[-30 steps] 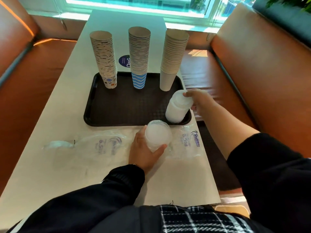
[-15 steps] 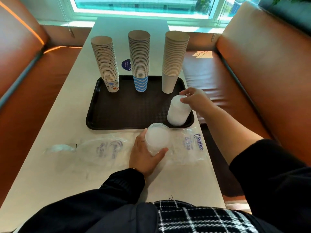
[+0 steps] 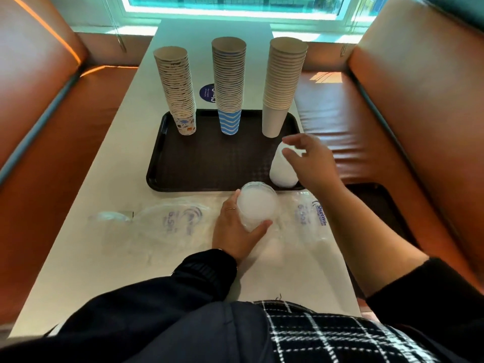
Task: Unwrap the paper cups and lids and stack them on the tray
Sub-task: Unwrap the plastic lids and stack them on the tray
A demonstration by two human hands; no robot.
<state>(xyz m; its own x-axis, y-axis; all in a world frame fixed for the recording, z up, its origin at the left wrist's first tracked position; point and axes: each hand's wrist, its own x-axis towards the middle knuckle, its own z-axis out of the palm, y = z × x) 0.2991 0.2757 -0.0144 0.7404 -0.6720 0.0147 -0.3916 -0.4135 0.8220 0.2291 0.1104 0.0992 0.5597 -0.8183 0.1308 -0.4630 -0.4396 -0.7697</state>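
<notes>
Three upside-down stacks of paper cups stand along the back of the dark tray (image 3: pixel 209 163): a patterned stack (image 3: pixel 178 87), a blue-striped stack (image 3: pixel 229 82) and a plain white stack (image 3: pixel 284 82). A white stack of lids (image 3: pixel 281 171) stands in the tray's front right corner. My right hand (image 3: pixel 311 161) hovers just over it with fingers spread, holding nothing. My left hand (image 3: pixel 235 229) grips a second stack of translucent lids (image 3: pixel 258 205) on the table in front of the tray.
Two clear plastic wrappers lie flat on the white table, the left wrapper (image 3: pixel 162 221) beside my left hand and the right wrapper (image 3: pixel 311 218) under my right forearm. Orange bench seats (image 3: pixel 408 106) flank the table. A blue round sticker (image 3: pixel 207 93) sits behind the tray.
My right hand has let go of the white lid stack on the tray and lifted slightly off it with fingers spread. The left hand keeps its grip on the other lids.
</notes>
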